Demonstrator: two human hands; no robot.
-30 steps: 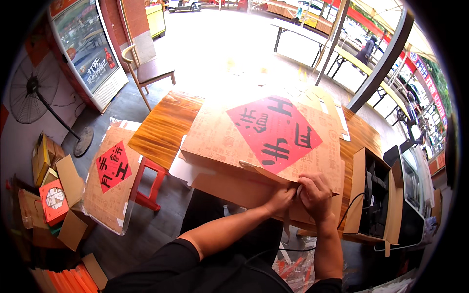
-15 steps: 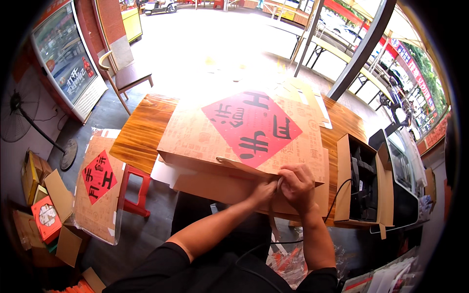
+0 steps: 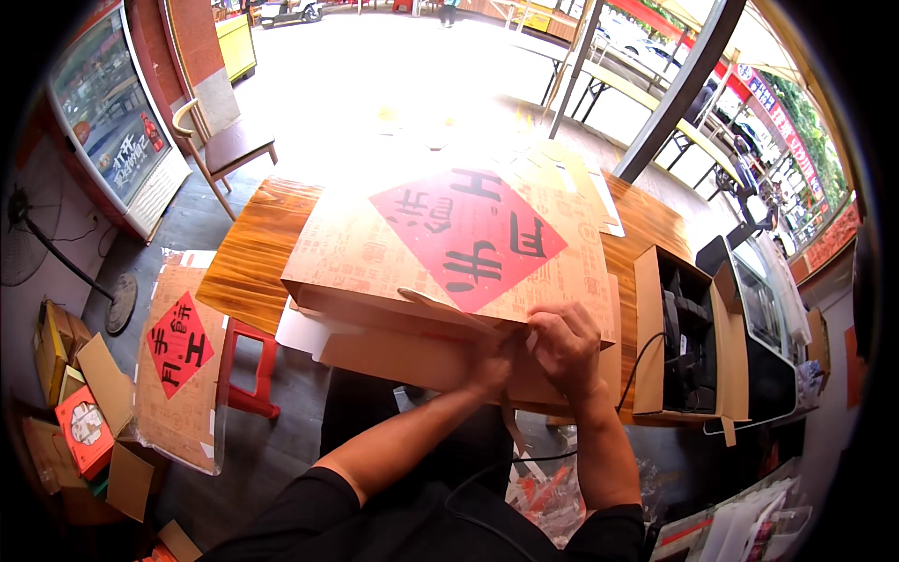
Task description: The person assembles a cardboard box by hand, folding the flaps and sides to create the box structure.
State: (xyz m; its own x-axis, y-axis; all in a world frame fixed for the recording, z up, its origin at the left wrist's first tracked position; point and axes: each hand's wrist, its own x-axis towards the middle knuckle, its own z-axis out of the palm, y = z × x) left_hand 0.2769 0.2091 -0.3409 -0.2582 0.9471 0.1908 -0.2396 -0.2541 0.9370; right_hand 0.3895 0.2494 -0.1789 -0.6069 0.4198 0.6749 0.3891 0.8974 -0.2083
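A large flat brown cardboard box (image 3: pixel 346 248) with a red diamond label (image 3: pixel 473 239) lies on the wooden table. A tan ribbon (image 3: pixel 440 307) runs over its near edge to my hands, and a loose end hangs below them. My left hand (image 3: pixel 490 363), slightly blurred, is closed on the ribbon just under that edge. Beside it, my right hand (image 3: pixel 565 348) pinches the ribbon at the box's near edge with curled fingers. The fingertips of both hands are partly hidden. Under the box, more flat cardboard (image 3: pixel 375 354) sticks out toward me.
An opened carton (image 3: pixel 646 347) with black contents stands on the table's right, next to a glass-fronted case (image 3: pixel 763 290). At left are a wrapped flat box (image 3: pixel 192 412) on a red stool (image 3: pixel 253 379), open cartons (image 3: pixel 108 361), a chair (image 3: pixel 229 155) and a fridge (image 3: pixel 122 122).
My left hand has shifted slightly down and left, pulling the ribbon into a longer visible stretch along the box edge. My right hand stays at the edge. The whole view has shifted a little.
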